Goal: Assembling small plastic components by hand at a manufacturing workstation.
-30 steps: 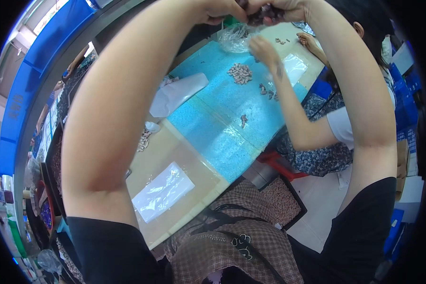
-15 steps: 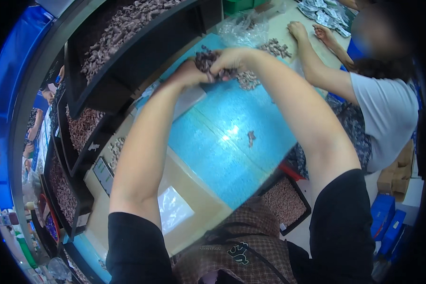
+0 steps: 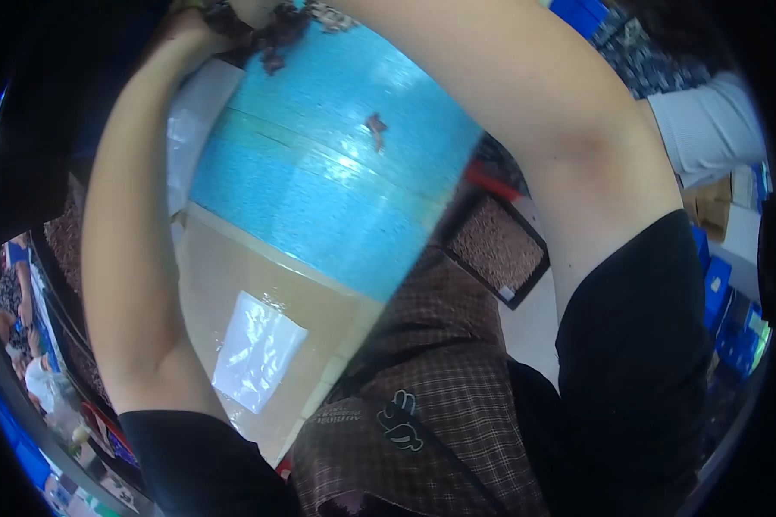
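Observation:
At the upper left edge, my left hand [image 3: 188, 33] is curled around a bunch of small dark brown pieces [image 3: 226, 19]. My right hand [image 3: 254, 10], mostly cut off by the upper edge, closes against the same bunch. More brown pieces [image 3: 280, 33] hang or lie just beside the fingers, over the blue table surface [image 3: 276, 164]; whether they touch it I cannot tell. A pale heap of small pieces [image 3: 329, 17] shows near my right forearm. One small brown piece [image 3: 376, 127] lies alone on the blue surface.
A clear flat plastic bag [image 3: 260, 349] lies on the tan board [image 3: 224, 250] near me. Right of my lap, a black tray [image 3: 500, 246] holds many small brown pieces. Dark bins stand at left. A co-worker's grey sleeve [image 3: 707, 129] is at right, above blue boxes [image 3: 717, 289].
The view has tilted down toward my lap, so the table sits higher and further left. My hands, still together on the brown pieces, now reach the upper left edge.

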Tool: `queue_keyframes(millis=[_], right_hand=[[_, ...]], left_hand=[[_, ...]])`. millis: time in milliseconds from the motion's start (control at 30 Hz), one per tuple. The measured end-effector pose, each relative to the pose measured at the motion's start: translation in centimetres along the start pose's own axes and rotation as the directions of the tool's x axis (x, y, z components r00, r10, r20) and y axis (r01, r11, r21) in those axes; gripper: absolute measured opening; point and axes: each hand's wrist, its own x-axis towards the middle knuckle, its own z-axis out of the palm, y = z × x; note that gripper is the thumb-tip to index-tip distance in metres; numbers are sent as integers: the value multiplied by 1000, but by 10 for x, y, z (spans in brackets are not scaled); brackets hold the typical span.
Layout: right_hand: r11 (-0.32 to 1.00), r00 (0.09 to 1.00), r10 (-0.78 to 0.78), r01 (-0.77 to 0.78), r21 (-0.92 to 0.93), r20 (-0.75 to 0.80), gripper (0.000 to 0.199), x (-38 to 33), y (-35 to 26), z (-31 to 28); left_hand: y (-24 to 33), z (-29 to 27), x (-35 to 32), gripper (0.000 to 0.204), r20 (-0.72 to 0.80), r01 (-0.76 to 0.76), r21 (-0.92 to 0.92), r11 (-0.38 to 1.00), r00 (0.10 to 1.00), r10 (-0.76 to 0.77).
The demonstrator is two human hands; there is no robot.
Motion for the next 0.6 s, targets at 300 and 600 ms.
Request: queue_keyframes(millis=[300,600], right_hand=[[844,306,-160,535,30,-939,19,-292,-22,25],[503,609,793,-687,524,38,17,-603,50,296]], left_hand=[[-9,-19,-36,43,-3,-65,615,786,996,84],[179,30,-203,15,377,-256,416,873,922,91]])
